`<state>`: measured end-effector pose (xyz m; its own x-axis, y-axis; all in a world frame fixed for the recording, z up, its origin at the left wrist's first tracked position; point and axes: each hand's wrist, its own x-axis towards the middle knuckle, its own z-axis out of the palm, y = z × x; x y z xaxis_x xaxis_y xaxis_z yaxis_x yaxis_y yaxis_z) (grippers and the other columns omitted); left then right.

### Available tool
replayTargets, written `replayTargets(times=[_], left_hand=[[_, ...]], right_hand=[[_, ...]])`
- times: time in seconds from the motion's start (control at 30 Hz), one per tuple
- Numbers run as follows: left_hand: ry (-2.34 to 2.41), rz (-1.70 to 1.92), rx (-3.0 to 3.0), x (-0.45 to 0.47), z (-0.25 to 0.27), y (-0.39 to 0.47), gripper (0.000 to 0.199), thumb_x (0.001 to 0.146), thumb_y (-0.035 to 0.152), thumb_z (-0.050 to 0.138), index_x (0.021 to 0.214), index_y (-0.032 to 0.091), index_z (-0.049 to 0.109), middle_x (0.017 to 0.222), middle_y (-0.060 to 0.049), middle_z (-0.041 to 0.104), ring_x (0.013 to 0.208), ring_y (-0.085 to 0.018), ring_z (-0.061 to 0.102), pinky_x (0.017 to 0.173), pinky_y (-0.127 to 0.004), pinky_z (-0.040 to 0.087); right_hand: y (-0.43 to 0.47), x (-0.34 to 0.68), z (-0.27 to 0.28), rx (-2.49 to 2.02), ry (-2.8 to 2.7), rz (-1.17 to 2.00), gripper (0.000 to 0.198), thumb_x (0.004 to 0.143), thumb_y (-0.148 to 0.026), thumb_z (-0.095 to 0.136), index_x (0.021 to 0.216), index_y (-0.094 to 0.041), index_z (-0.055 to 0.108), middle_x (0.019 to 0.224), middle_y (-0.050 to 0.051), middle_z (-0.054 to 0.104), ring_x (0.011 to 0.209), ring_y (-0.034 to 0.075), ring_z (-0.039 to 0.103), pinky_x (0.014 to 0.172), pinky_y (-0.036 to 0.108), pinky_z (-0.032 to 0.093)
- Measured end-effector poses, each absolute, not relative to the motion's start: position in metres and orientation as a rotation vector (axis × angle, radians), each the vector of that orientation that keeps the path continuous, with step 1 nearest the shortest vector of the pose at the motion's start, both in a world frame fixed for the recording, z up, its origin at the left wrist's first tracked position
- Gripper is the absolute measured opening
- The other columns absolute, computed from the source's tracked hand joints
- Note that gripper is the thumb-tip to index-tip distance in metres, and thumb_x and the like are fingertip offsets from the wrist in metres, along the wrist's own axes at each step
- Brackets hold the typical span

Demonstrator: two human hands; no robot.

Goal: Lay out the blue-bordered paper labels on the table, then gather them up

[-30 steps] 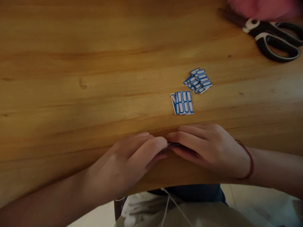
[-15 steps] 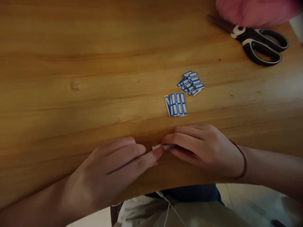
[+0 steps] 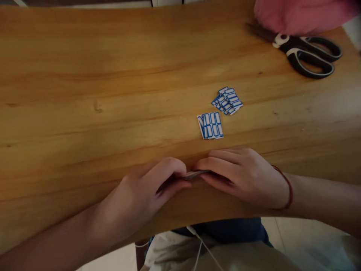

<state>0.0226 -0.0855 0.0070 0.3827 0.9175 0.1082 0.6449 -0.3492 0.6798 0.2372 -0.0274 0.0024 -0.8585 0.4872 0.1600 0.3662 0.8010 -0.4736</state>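
"What are the hands gripping?"

"The left hand (image 3: 141,197) is pinching one end of a thin, flat piece (image 3: 196,174) — the right hand (image 3: 246,177) is grasping the other end, its thumb on the near side."

"And where is that piece sitting?"

"It's bridging the gap between both hands, near the front edge of the table (image 3: 113,120)."

"What's lying beyond?"

"A pile of blue-bordered labels (image 3: 213,126) is lying past the fingers, and a second pile (image 3: 228,101) is fanning out just beside it. Scissors (image 3: 291,44) are resting farther off, by something pink and fluffy (image 3: 299,15)."
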Motion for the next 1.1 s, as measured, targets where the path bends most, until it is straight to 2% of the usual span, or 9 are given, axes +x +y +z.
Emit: replayTargets(times=[0.2, 0.37, 0.53, 0.63, 0.73, 0.83, 0.93, 1.0, 1.1], left_hand=[[1.389, 0.622, 1.938, 0.026, 0.010, -0.081, 0.011, 0.079, 0.020, 0.066, 0.085, 0.023, 0.057, 0.072, 0.010, 0.065, 0.060, -0.004, 0.059, 0.056, -0.013, 0.048], [1.348, 0.682, 1.946, 0.027, 0.012, -0.075, 0.007, 0.080, 0.016, 0.062, 0.082, 0.022, 0.065, 0.079, 0.004, 0.065, 0.071, -0.007, 0.062, 0.063, -0.015, 0.049], [1.411, 0.797, 2.059, 0.031, 0.013, -0.069, 0.008, 0.082, 0.018, 0.059, 0.081, 0.019, 0.066, 0.081, 0.000, 0.066, 0.072, -0.009, 0.063, 0.064, -0.018, 0.051], [1.441, 0.734, 2.088, 0.033, 0.021, -0.056, 0.010, 0.082, 0.017, 0.059, 0.085, 0.021, 0.067, 0.078, 0.002, 0.069, 0.067, -0.009, 0.063, 0.062, -0.019, 0.051], [1.429, 0.654, 2.154, 0.044, 0.040, -0.027, 0.013, 0.083, 0.019, 0.058, 0.088, 0.023, 0.069, 0.081, 0.003, 0.071, 0.071, -0.010, 0.063, 0.066, -0.022, 0.049], [1.355, 0.596, 2.179, 0.071, 0.061, 0.013, 0.015, 0.084, 0.028, 0.057, 0.083, 0.023, 0.071, 0.080, 0.002, 0.072, 0.072, -0.011, 0.061, 0.066, -0.024, 0.045], [1.271, 0.485, 2.238, 0.108, 0.073, 0.056, 0.013, 0.080, 0.025, 0.060, 0.080, 0.018, 0.071, 0.076, -0.001, 0.072, 0.068, -0.012, 0.059, 0.065, -0.025, 0.042], [1.205, 0.376, 2.280, 0.127, 0.077, 0.085, 0.012, 0.076, 0.023, 0.062, 0.078, 0.015, 0.071, 0.075, -0.003, 0.071, 0.066, -0.012, 0.059, 0.063, -0.025, 0.040], [1.211, 0.118, 2.294, 0.134, 0.081, 0.127, 0.010, 0.071, 0.021, 0.064, 0.069, 0.013, 0.069, 0.067, -0.004, 0.069, 0.060, -0.012, 0.056, 0.060, -0.025, 0.038]], right_hand=[[-0.028, 0.237, 0.001, -0.699, -2.641, 0.682, 0.016, 0.093, -0.020, 0.048, 0.090, -0.016, 0.063, 0.080, 0.001, 0.067, 0.070, 0.009, 0.060, 0.062, 0.020, 0.043], [-0.029, 0.234, 0.000, -0.728, -2.497, 0.817, 0.011, 0.090, -0.018, 0.053, 0.089, -0.016, 0.063, 0.081, 0.000, 0.068, 0.072, 0.008, 0.061, 0.066, 0.018, 0.045], [-0.026, 0.234, -0.001, -0.799, -2.375, 0.797, 0.011, 0.088, -0.021, 0.055, 0.087, -0.016, 0.065, 0.080, 0.003, 0.064, 0.070, 0.010, 0.059, 0.062, 0.019, 0.045], [-0.016, 0.238, 0.002, -0.777, -2.352, 0.759, 0.013, 0.088, -0.022, 0.055, 0.088, -0.017, 0.067, 0.086, 0.005, 0.062, 0.076, 0.010, 0.058, 0.067, 0.021, 0.046], [0.001, 0.249, 0.012, -0.826, -2.231, 0.780, 0.013, 0.085, -0.024, 0.060, 0.084, -0.015, 0.069, 0.083, 0.004, 0.062, 0.068, 0.008, 0.055, 0.062, 0.020, 0.044], [0.023, 0.269, 0.022, -1.051, -2.053, 0.816, 0.022, 0.081, -0.035, 0.064, 0.077, -0.015, 0.071, 0.071, 0.001, 0.063, 0.058, 0.008, 0.049, 0.053, 0.020, 0.037], [0.046, 0.296, 0.025, -1.244, -1.934, 0.884, 0.028, 0.078, -0.043, 0.065, 0.075, -0.015, 0.072, 0.066, 0.001, 0.063, 0.058, 0.010, 0.050, 0.052, 0.022, 0.035], [0.059, 0.312, 0.022, -1.320, -1.886, 0.904, 0.028, 0.076, -0.043, 0.066, 0.075, -0.015, 0.072, 0.067, 0.002, 0.064, 0.059, 0.011, 0.051, 0.052, 0.023, 0.036], [0.071, 0.325, 0.012, -1.367, -1.824, 0.741, 0.025, 0.078, -0.037, 0.064, 0.085, -0.014, 0.072, 0.073, 0.003, 0.067, 0.063, 0.012, 0.054, 0.057, 0.023, 0.039]])
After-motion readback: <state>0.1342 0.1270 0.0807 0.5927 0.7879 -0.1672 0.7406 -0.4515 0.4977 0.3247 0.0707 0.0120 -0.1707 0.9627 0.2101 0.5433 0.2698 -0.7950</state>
